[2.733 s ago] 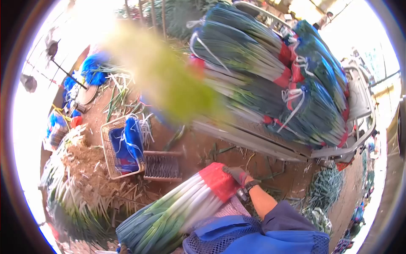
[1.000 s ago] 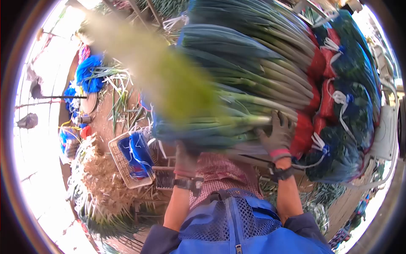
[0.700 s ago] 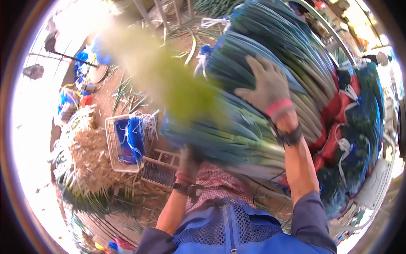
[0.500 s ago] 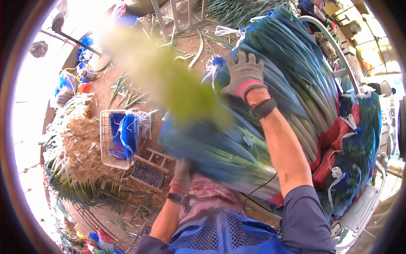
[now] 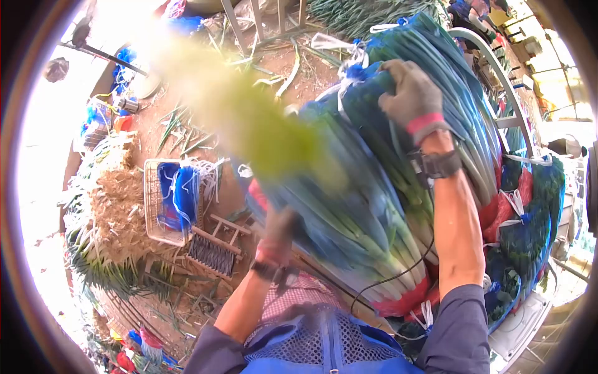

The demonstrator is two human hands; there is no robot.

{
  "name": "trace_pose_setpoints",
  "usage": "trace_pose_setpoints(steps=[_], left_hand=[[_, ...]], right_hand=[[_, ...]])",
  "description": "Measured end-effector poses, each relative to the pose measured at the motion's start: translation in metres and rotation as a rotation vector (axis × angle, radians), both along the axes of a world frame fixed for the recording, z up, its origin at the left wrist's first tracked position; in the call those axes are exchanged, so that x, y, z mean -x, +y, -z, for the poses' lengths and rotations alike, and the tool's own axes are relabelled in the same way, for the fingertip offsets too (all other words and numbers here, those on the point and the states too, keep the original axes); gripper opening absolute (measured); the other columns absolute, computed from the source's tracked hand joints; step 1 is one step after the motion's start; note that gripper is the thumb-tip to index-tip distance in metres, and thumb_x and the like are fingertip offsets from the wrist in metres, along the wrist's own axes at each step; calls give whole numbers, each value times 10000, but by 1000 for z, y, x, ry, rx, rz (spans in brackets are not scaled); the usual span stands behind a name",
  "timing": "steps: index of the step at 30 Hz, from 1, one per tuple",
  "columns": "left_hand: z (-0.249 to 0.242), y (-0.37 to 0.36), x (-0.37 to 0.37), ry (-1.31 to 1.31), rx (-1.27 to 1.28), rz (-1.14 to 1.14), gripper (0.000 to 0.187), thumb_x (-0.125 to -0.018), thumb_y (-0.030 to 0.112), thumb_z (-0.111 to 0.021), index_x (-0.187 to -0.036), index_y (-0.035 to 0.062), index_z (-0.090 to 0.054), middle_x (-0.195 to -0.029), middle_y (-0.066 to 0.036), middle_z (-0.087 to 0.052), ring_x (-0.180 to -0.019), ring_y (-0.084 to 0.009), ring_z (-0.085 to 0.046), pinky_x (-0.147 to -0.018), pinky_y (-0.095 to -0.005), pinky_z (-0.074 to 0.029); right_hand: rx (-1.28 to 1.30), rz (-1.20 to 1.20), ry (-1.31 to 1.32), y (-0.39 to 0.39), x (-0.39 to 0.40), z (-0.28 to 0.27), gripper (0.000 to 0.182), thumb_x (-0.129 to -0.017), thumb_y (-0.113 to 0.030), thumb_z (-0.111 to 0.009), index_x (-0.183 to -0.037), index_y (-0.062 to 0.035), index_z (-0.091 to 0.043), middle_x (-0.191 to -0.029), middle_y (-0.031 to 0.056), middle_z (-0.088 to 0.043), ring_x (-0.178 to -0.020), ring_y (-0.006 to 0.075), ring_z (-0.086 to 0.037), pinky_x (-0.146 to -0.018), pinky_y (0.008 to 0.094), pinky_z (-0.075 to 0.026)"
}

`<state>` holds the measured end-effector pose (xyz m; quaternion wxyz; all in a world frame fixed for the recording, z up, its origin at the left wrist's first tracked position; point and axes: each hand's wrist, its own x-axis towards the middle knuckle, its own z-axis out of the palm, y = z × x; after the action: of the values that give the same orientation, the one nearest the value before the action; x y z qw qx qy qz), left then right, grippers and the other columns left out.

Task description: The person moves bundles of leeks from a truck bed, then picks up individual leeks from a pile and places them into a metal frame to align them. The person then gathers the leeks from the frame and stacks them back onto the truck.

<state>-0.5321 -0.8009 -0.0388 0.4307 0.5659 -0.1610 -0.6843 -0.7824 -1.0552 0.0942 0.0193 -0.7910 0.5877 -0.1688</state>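
Right grey-gloved hand (image 5: 414,100), upper right: fingers, spread earlier, now half-curled on blue-netted leek bundle (image 5: 369,112). Left grey-gloved hand (image 5: 279,234), centre, blurred, at nearer blue-netted leeks (image 5: 349,218); grip unclear.

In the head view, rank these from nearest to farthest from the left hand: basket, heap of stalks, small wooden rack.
From the left hand:
1. Small wooden rack: to its left.
2. Basket: left, just beyond the rack.
3. Heap of stalks: farthest left, past the basket.
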Motion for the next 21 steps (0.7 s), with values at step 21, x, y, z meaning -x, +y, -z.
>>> trace_pose_setpoints(steps=[21], left_hand=[[97, 10, -42, -93, 42, -65, 700, -905, 476, -765, -1404, 33, -554, -1137, -46, -658, -916, -162, -632, -766, -327, -532]], right_hand=[[-256, 445, 96, 400, 18, 55, 729, -903, -441, -698, -1517, -104, -495, -1552, 220, -446, -1404, 412, -438, -1163, 540, -313]])
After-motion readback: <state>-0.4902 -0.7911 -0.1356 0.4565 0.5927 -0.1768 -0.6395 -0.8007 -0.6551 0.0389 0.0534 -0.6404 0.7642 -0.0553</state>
